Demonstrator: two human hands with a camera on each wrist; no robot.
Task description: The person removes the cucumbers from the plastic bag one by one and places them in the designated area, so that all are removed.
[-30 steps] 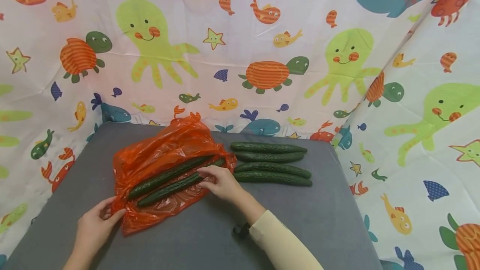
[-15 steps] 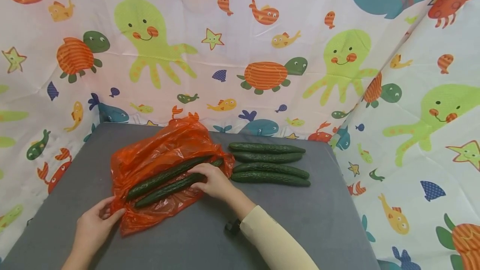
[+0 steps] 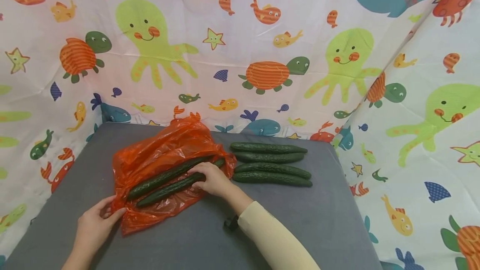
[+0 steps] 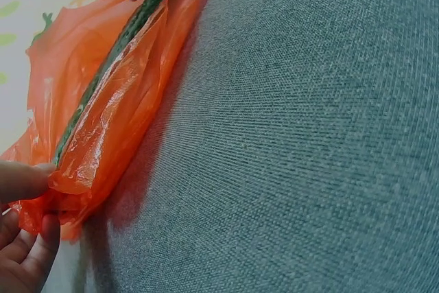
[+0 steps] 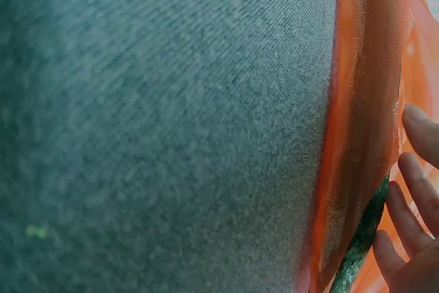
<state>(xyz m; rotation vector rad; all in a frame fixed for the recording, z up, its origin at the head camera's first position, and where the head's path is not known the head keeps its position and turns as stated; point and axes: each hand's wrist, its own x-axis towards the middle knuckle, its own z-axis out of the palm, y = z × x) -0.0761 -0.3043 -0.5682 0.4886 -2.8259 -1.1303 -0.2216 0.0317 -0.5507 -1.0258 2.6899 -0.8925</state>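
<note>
An orange-red plastic bag (image 3: 183,136) lies spread on the table, with two long dark green cucumbers (image 3: 165,178) side by side at its open front. At the bag's near left corner my left hand (image 3: 93,222) pinches the film between thumb and fingers; the left wrist view shows the film (image 4: 68,190) bunched there. My right hand (image 3: 215,182) is over the nearer cucumber (image 3: 161,195), thumb and fingers spread apart around its right part. In the right wrist view the fingers (image 5: 405,217) are loosely bent beside the cucumber (image 5: 360,245), fingertips near or touching it.
Right of the bag, several more cucumbers (image 3: 271,168) lie in two pairs on the grey cloth-covered table (image 3: 300,220). Behind and at the sides hangs a white curtain (image 3: 240,32) printed with sea animals. A black strap (image 3: 230,223) is at the right wrist.
My right hand has shifted slightly left along the nearer cucumber, then stayed nearly still. The left hand, the bag and the cucumbers look almost unchanged.
</note>
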